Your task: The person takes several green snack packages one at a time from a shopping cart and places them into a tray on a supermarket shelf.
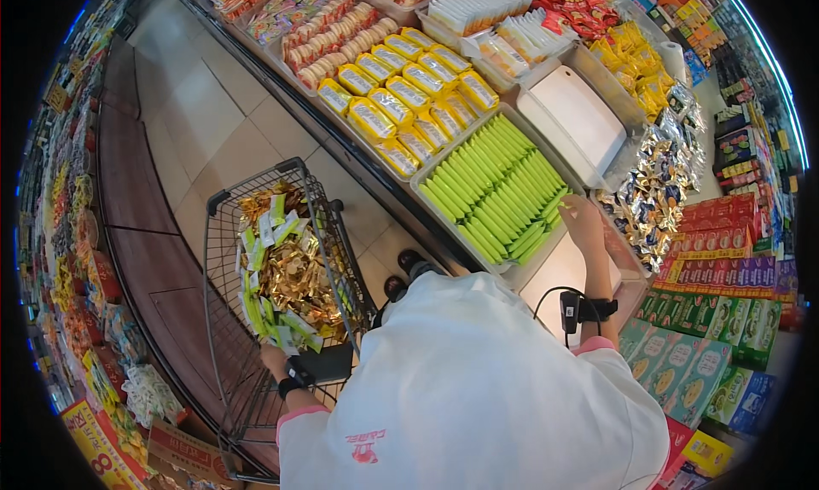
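Upright green snack packets fill a clear plastic bin in rows, a few of them leaning at its right corner. At that corner is my right hand, its fingers bent against the end packets; whether they grip one cannot be made out. My left hand reaches into a wire shopping cart and touches the lower edge of the load. In the cart lie gold-wrapped sweets with green-and-white packets around and over them. What the left fingers hold is hidden.
Yellow-wrapped cakes fill the bin beyond the green packets. A white panel lies in a bin to the right, beside silver-and-blue wrapped sweets. Boxed goods stand at the right. A dark red shelf ledge runs left of the cart.
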Tool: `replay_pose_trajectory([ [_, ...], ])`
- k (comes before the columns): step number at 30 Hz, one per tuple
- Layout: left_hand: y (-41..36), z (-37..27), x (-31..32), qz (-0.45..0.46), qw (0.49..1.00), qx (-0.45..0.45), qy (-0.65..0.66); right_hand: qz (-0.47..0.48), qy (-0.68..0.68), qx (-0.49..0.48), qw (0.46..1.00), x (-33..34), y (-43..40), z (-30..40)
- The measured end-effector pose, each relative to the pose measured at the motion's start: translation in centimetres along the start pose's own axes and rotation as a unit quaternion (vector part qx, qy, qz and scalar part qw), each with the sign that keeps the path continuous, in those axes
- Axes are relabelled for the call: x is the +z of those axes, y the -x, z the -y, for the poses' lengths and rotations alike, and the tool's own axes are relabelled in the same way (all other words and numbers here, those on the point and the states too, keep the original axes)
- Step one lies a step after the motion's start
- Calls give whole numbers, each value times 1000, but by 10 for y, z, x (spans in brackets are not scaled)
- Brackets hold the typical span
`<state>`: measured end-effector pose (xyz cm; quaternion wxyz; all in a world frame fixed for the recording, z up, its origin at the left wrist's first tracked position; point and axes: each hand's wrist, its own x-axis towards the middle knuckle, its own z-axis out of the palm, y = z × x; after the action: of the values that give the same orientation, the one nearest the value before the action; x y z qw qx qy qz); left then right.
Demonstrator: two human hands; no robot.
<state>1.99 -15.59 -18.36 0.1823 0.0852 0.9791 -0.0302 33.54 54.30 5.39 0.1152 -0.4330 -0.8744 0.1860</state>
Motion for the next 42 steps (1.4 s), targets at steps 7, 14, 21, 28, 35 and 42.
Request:
replay_pose_trajectory([
  [7, 8, -65, -141, -48, 889, -175, 420, -57, -66, -25, 996, -30, -15, 27],
  [14, 36, -207, -285, 4, 767, 85, 636, 52, -290, -88, 952, 1, -11, 92],
  [21, 77, -349, -290, 206, 674, 301, 642, 346, -520, -140, 768, 35, 19, 165],
  [28, 92, -395, -269, 286, 652, 312, 629, 326, -553, -1, 766, 36, 20, 166],
  [35, 96, -402, -265, 274, 636, 303, 655, 327, -570, 26, 754, 31, 15, 166],
  [42, 85, -403, -254, 121, 641, 262, 711, 199, -532, -180, 803, 27, 9, 151],
])
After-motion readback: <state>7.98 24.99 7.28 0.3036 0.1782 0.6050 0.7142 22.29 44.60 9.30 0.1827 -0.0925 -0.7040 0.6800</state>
